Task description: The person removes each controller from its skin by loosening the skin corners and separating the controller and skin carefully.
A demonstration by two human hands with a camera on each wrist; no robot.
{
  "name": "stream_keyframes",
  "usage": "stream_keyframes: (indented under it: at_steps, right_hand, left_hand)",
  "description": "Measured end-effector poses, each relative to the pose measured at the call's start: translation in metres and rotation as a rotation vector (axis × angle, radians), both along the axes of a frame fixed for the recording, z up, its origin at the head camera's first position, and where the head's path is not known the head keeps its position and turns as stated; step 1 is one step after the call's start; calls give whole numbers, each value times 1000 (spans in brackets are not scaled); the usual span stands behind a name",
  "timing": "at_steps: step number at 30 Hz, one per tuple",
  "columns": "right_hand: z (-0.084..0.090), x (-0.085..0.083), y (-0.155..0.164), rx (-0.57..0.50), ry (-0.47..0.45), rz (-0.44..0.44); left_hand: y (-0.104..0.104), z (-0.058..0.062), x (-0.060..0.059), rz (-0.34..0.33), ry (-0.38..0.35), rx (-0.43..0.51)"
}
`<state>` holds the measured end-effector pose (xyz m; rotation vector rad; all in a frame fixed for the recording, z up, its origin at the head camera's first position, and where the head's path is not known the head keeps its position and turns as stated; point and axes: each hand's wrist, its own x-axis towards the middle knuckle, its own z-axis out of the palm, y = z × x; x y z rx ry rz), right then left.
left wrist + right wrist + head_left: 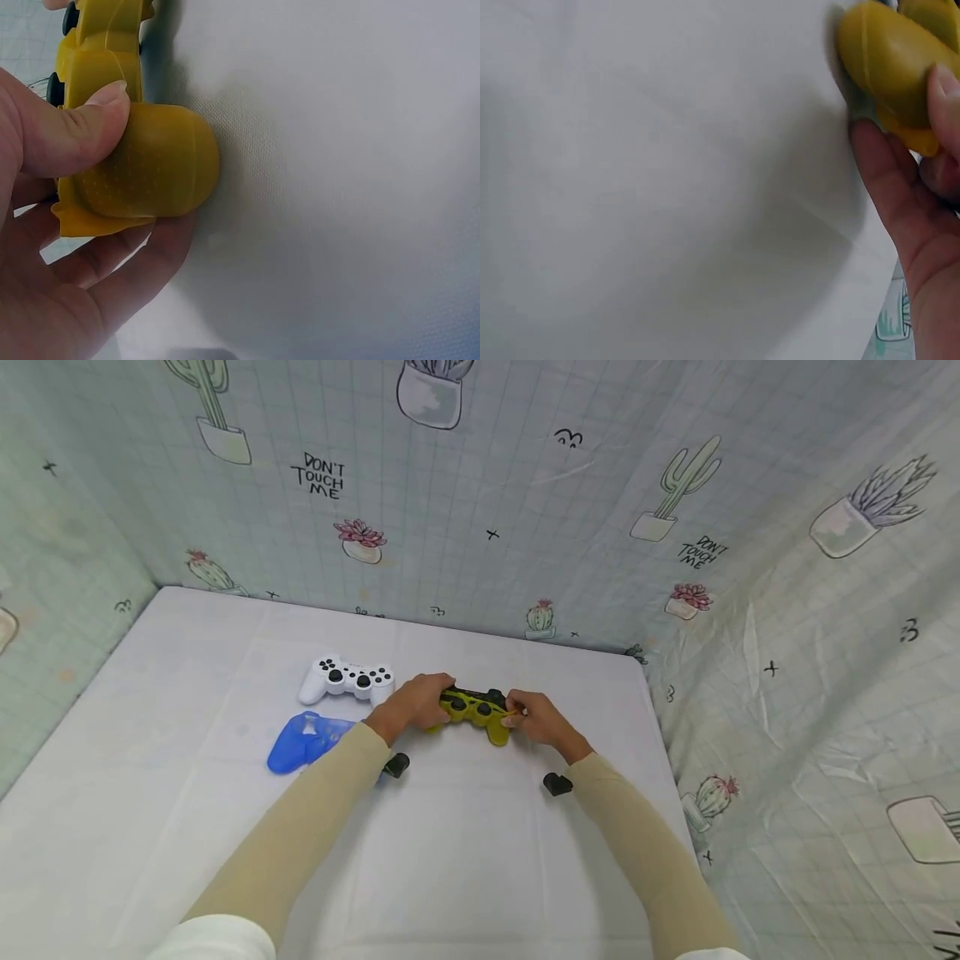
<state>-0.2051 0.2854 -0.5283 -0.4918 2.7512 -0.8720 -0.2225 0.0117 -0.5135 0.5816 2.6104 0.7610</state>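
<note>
Both hands hold a black game controller (491, 695) partly wrapped in a yellow silicone cover (478, 710), low over the table. My left hand (422, 700) grips its left end; in the left wrist view the thumb lies on the covered handle (161, 161), with fingers curled underneath. A loose edge of the cover (97, 223) sticks out there. On the other side my right hand (540, 717) pinches the cover's edge, pulled out beside the right handle. In the right wrist view that rounded yellow handle (889, 60) shows next to the thumb. The controller's black top edge is uncovered.
A white game controller (347, 680) lies to the left of the hands, with a blue silicone cover (303, 742) nearer, partly behind the left sleeve. All rest on a white-covered table (465, 860). Behind and at the sides hangs a cactus-print cloth (480, 485).
</note>
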Motion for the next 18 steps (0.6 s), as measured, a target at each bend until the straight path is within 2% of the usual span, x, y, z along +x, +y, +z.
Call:
stream_keyframes:
  at_steps: [5,9,11,15,18]
  right_hand:
    - [-7,18,-12,5,34,-168]
    - [-10,32,-24,-33,-3,-332]
    - [-12,37,-28,-70,-18,-383]
    - [-13,40,-32,-112,-8,-377]
    - [-10,36,-31,-83,0,-345]
  left_hand:
    - [1,-2,1,5,-3,7]
    - [2,-4,2,-12,-5,6]
    - [2,-5,2,-20,0,9]
    - [-1,-5,3,-17,9,18]
    - [-3,-5,2,-18,21,27]
